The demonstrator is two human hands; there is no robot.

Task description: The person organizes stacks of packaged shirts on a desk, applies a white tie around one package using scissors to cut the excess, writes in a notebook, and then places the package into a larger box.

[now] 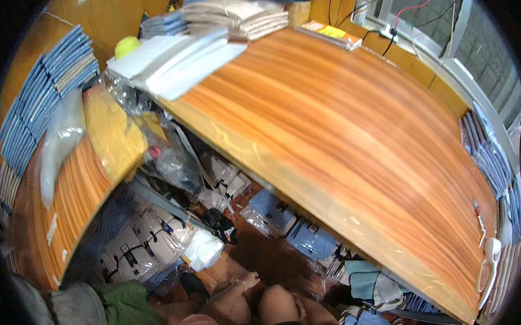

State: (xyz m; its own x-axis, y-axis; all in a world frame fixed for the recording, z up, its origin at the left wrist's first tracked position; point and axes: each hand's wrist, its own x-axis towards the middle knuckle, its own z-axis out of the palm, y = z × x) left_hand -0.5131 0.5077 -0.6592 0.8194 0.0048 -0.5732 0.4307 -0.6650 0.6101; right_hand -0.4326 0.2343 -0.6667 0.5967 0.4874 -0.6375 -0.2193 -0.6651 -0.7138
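My left hand [251, 279] is low in the middle, over my lap beside my knees, with a thin band at the wrist. It looks apart from the desk and the goods; its fingers are too small and dim to read. My right arm is mostly hidden below the lower edge, and a patch of skin beside my right knee [278, 304] does not show clearly whether it is the hand. Nearest to the left hand on the floor lie a white plastic bag [203, 250] and bagged folded blue clothes [268, 208].
A wood-grain desk [329, 130] spans the view, with a side desk [82, 199] at left. Stacks of folded blue garments [48, 96] line the left wall; more stacks [487, 152] stand at right. White sheets [169, 62] and beige packs [236, 15] lie at the back.
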